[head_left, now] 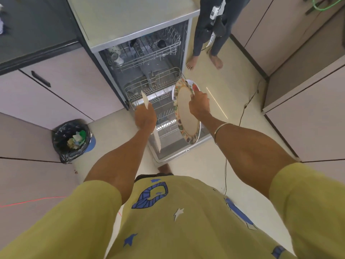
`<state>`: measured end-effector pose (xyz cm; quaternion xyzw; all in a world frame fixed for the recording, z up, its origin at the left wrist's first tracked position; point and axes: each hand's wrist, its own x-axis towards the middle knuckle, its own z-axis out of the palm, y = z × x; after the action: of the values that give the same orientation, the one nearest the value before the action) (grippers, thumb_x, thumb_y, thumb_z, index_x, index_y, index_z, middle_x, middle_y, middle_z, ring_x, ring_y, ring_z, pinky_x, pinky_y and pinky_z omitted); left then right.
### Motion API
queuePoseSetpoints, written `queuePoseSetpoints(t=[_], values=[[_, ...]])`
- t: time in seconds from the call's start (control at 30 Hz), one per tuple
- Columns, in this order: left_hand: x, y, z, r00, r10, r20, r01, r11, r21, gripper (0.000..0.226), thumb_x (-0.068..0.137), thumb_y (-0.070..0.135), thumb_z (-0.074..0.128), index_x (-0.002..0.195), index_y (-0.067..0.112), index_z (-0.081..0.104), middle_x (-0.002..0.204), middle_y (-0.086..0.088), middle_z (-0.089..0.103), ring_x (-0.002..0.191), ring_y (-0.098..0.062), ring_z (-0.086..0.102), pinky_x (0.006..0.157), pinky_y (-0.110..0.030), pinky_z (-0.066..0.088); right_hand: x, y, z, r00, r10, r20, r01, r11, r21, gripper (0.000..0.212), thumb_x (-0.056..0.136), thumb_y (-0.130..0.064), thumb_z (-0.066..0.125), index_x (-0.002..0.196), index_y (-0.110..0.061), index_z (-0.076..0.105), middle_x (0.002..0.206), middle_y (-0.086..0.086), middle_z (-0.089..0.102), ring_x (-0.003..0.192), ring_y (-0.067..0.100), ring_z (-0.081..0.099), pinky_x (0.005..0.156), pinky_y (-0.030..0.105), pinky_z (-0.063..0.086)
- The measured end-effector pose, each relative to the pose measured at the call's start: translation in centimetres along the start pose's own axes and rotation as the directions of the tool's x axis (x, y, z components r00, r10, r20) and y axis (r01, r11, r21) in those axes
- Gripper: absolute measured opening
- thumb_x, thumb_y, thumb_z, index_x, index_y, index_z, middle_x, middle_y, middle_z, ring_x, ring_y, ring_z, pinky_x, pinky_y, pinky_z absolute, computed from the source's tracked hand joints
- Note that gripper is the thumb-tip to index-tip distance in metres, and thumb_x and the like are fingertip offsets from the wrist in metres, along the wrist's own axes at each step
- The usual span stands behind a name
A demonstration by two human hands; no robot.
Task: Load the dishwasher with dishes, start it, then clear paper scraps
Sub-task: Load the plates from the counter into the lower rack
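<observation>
The dishwasher (104, 25) stands open below me, its door (177, 154) down and its lower rack (160, 101) pulled out over it. My left hand (145, 116) grips a white plate (144, 101) seen edge-on, upright over the rack's left side. My right hand (198, 104) grips the rim of a large plate with a flowered border (186, 116), held on edge over the rack's right side; a second plate edge (196, 87) shows behind it. The upper rack (145, 51) holds a few cups.
A bin with a black liner and scraps (71, 139) sits on the floor at left, against lilac cabinets (56, 98). Another person's bare feet (205, 62) stand to the right of the dishwasher. A black cable (242, 113) runs across the floor at right.
</observation>
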<state>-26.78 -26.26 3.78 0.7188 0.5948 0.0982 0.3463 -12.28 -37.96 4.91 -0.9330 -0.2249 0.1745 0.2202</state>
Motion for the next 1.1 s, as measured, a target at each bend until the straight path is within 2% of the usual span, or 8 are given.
queuePoseSetpoints(t=[0.27, 0.47, 0.57, 0.63, 0.77, 0.87, 0.97, 1.1], values=[[4.5, 2.8, 2.5, 0.991, -0.110, 0.069, 0.114, 0.992, -0.052, 0.047, 0.100, 0.042, 0.048, 0.117, -0.001, 0.061, 0.114, -0.015, 0.062, 0.101, -0.029, 0.064, 0.080, -0.035, 0.053, 5.8, 0.1, -0.1, 0.997, 0.069, 0.037, -0.070, 0.997, 0.017, 0.039, 0.100, -0.014, 0.041, 0.138, -0.008, 0.047, 0.127, 0.018, 0.056, 0.114, 0.034, 0.055, 0.091, 0.040, 0.047], [6.7, 4.2, 4.4, 0.973, -0.196, 0.118, 0.209, 0.972, -0.108, 0.045, 0.100, 0.036, 0.051, 0.126, 0.000, 0.057, 0.102, -0.001, 0.056, 0.081, -0.018, 0.055, 0.064, -0.023, 0.042, 10.1, -0.1, -0.5, 0.997, 0.025, 0.075, -0.023, 0.999, -0.029, 0.037, 0.101, -0.015, 0.043, 0.136, -0.005, 0.048, 0.121, 0.017, 0.061, 0.112, 0.030, 0.059, 0.082, 0.029, 0.045], [7.7, 4.5, 6.1, 0.967, -0.218, 0.133, 0.236, 0.962, -0.136, 0.045, 0.098, 0.037, 0.053, 0.121, -0.001, 0.060, 0.097, -0.004, 0.060, 0.079, -0.020, 0.059, 0.056, -0.022, 0.040, 12.6, -0.1, -0.8, 0.994, 0.000, 0.113, 0.008, 0.998, -0.065, 0.031, 0.100, -0.014, 0.046, 0.127, -0.001, 0.054, 0.119, 0.018, 0.062, 0.110, 0.033, 0.060, 0.078, 0.029, 0.044], [8.2, 4.8, 7.3, 0.962, -0.246, 0.120, 0.262, 0.955, -0.140, 0.047, 0.097, 0.041, 0.054, 0.115, -0.002, 0.062, 0.097, -0.008, 0.064, 0.087, -0.026, 0.065, 0.061, -0.025, 0.042, 14.4, 0.2, -0.8, 0.989, -0.014, 0.149, 0.024, 0.998, -0.064, 0.030, 0.100, -0.015, 0.047, 0.125, 0.000, 0.054, 0.119, 0.018, 0.061, 0.110, 0.034, 0.059, 0.083, 0.033, 0.048], [9.1, 6.2, 9.8, 0.936, -0.334, 0.107, 0.349, 0.920, -0.177, 0.042, 0.099, 0.035, 0.054, 0.115, -0.004, 0.062, 0.092, -0.006, 0.057, 0.065, -0.015, 0.056, 0.058, -0.021, 0.043, 18.3, 1.0, -0.4, 0.967, -0.003, 0.255, 0.007, 1.000, -0.016, 0.028, 0.098, -0.016, 0.047, 0.121, -0.002, 0.055, 0.119, 0.017, 0.059, 0.114, 0.033, 0.056, 0.083, 0.031, 0.042], [10.2, 6.8, 11.9, 0.923, -0.377, 0.078, 0.385, 0.896, -0.220, 0.045, 0.098, 0.035, 0.056, 0.117, -0.005, 0.063, 0.106, -0.015, 0.067, 0.089, -0.028, 0.066, 0.076, -0.034, 0.050, 20.7, 1.8, -0.3, 0.952, 0.009, 0.306, 0.007, 0.999, -0.051, 0.031, 0.099, -0.015, 0.047, 0.123, 0.003, 0.053, 0.122, 0.018, 0.060, 0.115, 0.033, 0.056, 0.083, 0.030, 0.043], [11.3, 7.0, 13.7, 0.885, -0.460, 0.072, 0.461, 0.846, -0.268, 0.045, 0.097, 0.036, 0.058, 0.117, -0.003, 0.063, 0.099, -0.011, 0.065, 0.084, -0.024, 0.059, 0.073, -0.034, 0.047, 22.5, 2.4, 0.4, 0.940, 0.040, 0.340, -0.034, 0.999, -0.025, 0.033, 0.094, -0.009, 0.052, 0.125, 0.002, 0.054, 0.124, 0.018, 0.060, 0.116, 0.034, 0.056, 0.080, 0.030, 0.045], [13.5, 7.4, 15.9, 0.864, -0.499, 0.060, 0.494, 0.820, -0.288, 0.044, 0.098, 0.039, 0.056, 0.118, 0.000, 0.061, 0.107, -0.011, 0.066, 0.088, -0.025, 0.061, 0.077, -0.036, 0.052, 25.0, 2.8, 1.8, 0.923, 0.060, 0.380, -0.056, 0.998, -0.021, 0.032, 0.092, -0.005, 0.054, 0.123, 0.001, 0.054, 0.123, 0.017, 0.059, 0.115, 0.033, 0.057, 0.082, 0.032, 0.048]])
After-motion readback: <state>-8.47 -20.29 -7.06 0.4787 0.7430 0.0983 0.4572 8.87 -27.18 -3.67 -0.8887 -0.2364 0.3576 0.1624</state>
